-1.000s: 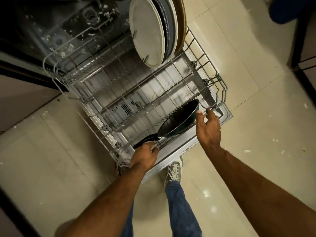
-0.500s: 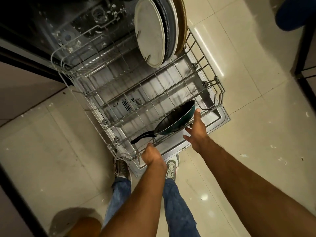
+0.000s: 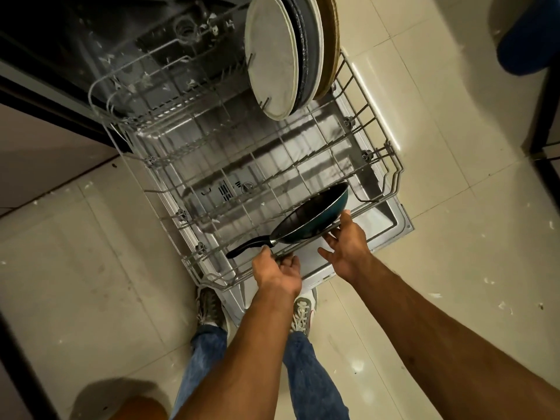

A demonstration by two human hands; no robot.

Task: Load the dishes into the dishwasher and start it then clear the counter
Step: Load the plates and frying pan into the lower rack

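A dark frying pan (image 3: pixel 312 215) with a teal outside leans on its edge at the front of the dishwasher's lower rack (image 3: pixel 382 137), its black handle pointing left. My left hand (image 3: pixel 277 272) grips the rack's front rail just below the base of the pan's handle. To its right, my right hand (image 3: pixel 347 247) has its fingers spread and straight, the fingertips touching the pan's underside at the rail. Three large plates (image 3: pixel 272 59) stand upright at the rack's back right.
The rack is pulled out over the open dishwasher door (image 3: pixel 394 221). The dark tub (image 3: pixel 145 28) lies behind it. My feet in sneakers (image 3: pixel 303 310) stand on the cream tiled floor by the door's edge. Dark furniture legs (image 3: pixel 542 116) stand at the right.
My left hand let go of the pan's handle and took hold of the rack's front rail. My right hand slid down from the pan's rim to its underside.
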